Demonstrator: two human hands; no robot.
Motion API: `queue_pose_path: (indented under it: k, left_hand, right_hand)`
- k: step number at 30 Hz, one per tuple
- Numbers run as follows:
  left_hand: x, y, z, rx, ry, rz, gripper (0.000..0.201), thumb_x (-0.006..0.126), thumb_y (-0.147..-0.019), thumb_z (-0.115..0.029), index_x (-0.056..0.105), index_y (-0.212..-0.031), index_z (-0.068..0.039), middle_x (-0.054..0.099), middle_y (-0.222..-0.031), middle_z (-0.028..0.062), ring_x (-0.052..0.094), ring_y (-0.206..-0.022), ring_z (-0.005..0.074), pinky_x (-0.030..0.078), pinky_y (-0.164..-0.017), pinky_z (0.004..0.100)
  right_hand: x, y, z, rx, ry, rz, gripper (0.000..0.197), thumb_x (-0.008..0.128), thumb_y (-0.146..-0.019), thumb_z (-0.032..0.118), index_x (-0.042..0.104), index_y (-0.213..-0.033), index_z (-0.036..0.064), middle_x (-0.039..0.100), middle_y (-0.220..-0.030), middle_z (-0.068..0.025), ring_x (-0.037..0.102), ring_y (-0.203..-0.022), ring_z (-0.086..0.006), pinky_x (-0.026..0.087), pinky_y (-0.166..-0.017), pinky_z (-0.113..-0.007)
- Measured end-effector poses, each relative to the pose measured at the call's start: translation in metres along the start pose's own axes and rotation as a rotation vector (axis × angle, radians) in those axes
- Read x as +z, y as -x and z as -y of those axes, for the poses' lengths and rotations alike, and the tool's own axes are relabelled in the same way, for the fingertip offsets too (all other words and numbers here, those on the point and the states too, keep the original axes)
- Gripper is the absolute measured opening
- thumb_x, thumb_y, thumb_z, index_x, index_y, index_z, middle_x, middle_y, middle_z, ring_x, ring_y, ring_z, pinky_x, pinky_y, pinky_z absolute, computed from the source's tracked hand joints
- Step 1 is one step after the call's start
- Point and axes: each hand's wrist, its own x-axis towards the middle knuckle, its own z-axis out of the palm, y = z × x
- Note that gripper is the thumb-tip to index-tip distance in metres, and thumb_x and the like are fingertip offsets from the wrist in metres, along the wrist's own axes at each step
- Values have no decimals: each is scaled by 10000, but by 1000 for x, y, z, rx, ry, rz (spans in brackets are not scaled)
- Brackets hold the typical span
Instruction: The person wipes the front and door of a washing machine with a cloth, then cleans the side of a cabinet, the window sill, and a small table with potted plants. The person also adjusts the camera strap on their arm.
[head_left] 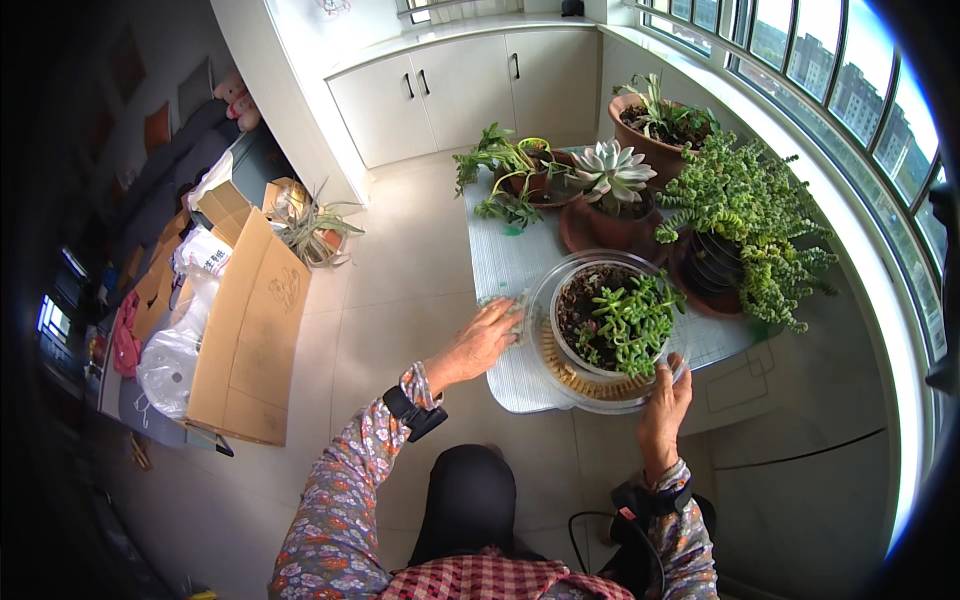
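Note:
A white round pot (pixel 562 335) of green succulents (pixel 632 318) stands in a wide clear plastic saucer (pixel 560 372) near the front of a small table. My right hand (pixel 664 408) grips the saucer's near right rim, thumb on top. At the left table edge my left hand (pixel 486 336) reaches toward the saucer's left rim, fingers stretched out. Its fingertips are close to the clear plastic; whether they touch it I cannot tell. Just behind the saucer is a brown pot (pixel 608 226) holding a pale rosette succulent (pixel 610 172).
A trailing succulent (pixel 745 190) spreads over the table's right side. A terracotta pot (pixel 650 140) and a leafy plant (pixel 515 165) stand farther back. Left on the floor are a large cardboard box (pixel 250 335) and a spiky potted plant (pixel 318 230). Barred windows (pixel 850 90) line the right.

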Motion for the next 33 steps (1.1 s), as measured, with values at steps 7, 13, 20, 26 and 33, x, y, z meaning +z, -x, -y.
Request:
queue_pose_path:
  k: [7, 13, 20, 26, 33]
  left_hand:
    - [-4, -9, 15, -18, -51, -47, 421, 531, -977, -160, 482, -1386, -75, 415, -1466, 216, 358, -1385, 386, 308, -1151, 458]
    - [-9, -87, 83, -80, -164, -125, 420, 473, -1006, -238, 467, -1390, -69, 430, -1444, 238, 399, -1340, 399, 320, -1130, 462]
    - [-4, -112, 100, -176, -229, -191, 430, 494, -992, -209, 460, -1389, -46, 451, -1417, 254, 407, -1329, 416, 340, -1115, 468]
    - [-2, -32, 39, -72, -106, -99, 429, 504, -990, -190, 457, -1397, -63, 427, -1438, 244, 371, -1364, 410, 326, -1131, 472]
    - [-4, 29, -15, -79, -21, -37, 408, 502, -995, -182, 476, -1391, -86, 386, -1477, 229, 357, -1384, 396, 315, -1142, 468]
  right_hand:
    - [0, -1, -2, -4, 6, -6, 421, 523, -983, 230, 444, -1342, 26, 636, -948, -48, 531, -670, -85, 405, -508, -235]
    - [-1, 0, -2, -17, 28, -1, 420, 518, -986, 228, 442, -1345, 23, 636, -945, -49, 528, -652, -81, 400, -491, -231]
    - [2, 2, 0, -24, 4, -22, 405, 508, -990, 205, 440, -1344, 19, 636, -941, -48, 536, -641, -80, 406, -481, -227]
    - [3, 5, 0, 21, -76, -8, 467, 567, -967, 204, 447, -1357, -25, 613, -1159, -99, 581, -947, -157, 472, -752, -288]
    - [6, 2, -11, -28, -63, -45, 403, 507, -979, 155, 429, -1343, 2, 630, -1032, -77, 571, -729, -104, 450, -528, -241]
